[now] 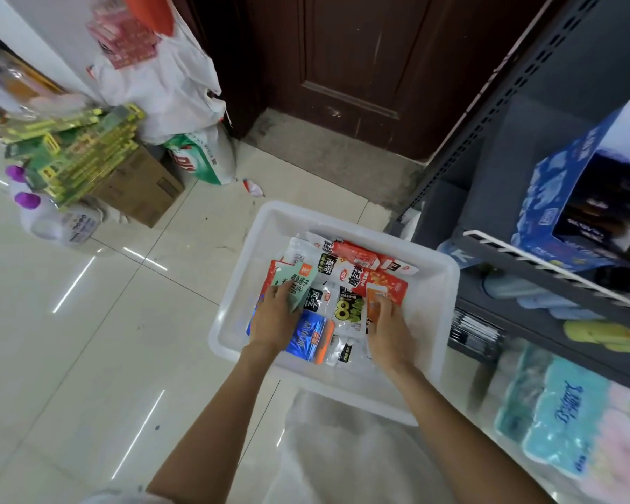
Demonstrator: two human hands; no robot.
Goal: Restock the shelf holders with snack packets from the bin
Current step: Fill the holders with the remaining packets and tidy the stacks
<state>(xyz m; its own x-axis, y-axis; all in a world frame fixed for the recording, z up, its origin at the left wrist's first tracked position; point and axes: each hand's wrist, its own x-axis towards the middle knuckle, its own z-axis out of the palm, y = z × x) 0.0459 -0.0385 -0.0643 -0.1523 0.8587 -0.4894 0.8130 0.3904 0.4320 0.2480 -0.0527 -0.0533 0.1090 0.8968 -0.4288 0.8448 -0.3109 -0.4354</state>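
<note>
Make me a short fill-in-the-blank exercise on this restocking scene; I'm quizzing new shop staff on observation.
1. Both hands reach into a white plastic ____ on the floor.
2. The left hand grips a pale ____ packet.
3. The right hand holds an ____ packet.
4. The bottles on the floor at left have ____ caps.

Missing words: bin; green; orange; purple

We see a glossy tiled floor (pixel 99 340); on it sits the white bin (pixel 448 281) by the dark shelf (pixel 546 321); farther left, a cardboard box (pixel 142 187), two purple-capped jugs (pixel 57 221) and a green-and-white sack (pixel 200 158) also rest there.
</note>
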